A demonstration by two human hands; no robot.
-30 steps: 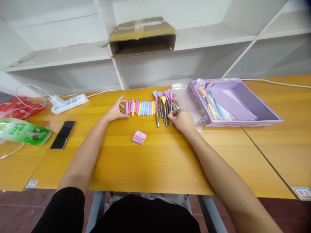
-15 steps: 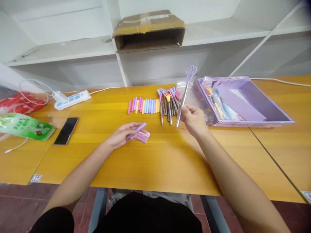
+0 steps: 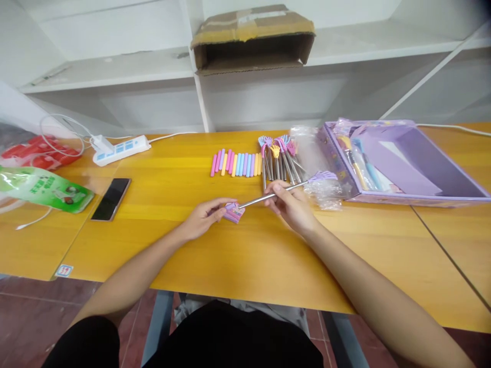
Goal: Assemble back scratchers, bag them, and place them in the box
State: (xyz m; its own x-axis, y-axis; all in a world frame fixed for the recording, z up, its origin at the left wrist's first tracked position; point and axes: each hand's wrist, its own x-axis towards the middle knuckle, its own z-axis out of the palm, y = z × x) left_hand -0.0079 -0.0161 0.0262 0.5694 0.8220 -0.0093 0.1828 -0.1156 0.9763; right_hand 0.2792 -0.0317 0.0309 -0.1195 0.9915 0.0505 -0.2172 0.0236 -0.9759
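Note:
My right hand [image 3: 289,207] is closed round the metal rod of a back scratcher [image 3: 322,176] with a purple claw head. The rod lies nearly level, its bare end pointing left toward my left hand [image 3: 205,217]. Between the left thumb and fingers is a short purple tube [image 3: 231,206], mostly covered by the fingers; the rod's end meets or nearly meets it. Just under it on the table lies a small pink patterned packet [image 3: 235,214]. Beyond my hands, several back scratchers [image 3: 275,152] with coloured heads lie bunched beside a row of coloured tubes [image 3: 240,164].
At right stands a purple box [image 3: 425,199] holding brushes, with clear plastic wrapping [image 3: 310,148] beside it. A phone [image 3: 111,199], a power strip [image 3: 121,150] and a green pouch [image 3: 57,189] are at left. An open cardboard box [image 3: 253,38] sits on the shelf.
My right hand has tilted the back scratcher from upright to nearly level and brought it left. The purple tube in my left hand has turned, and both hands are closer together.

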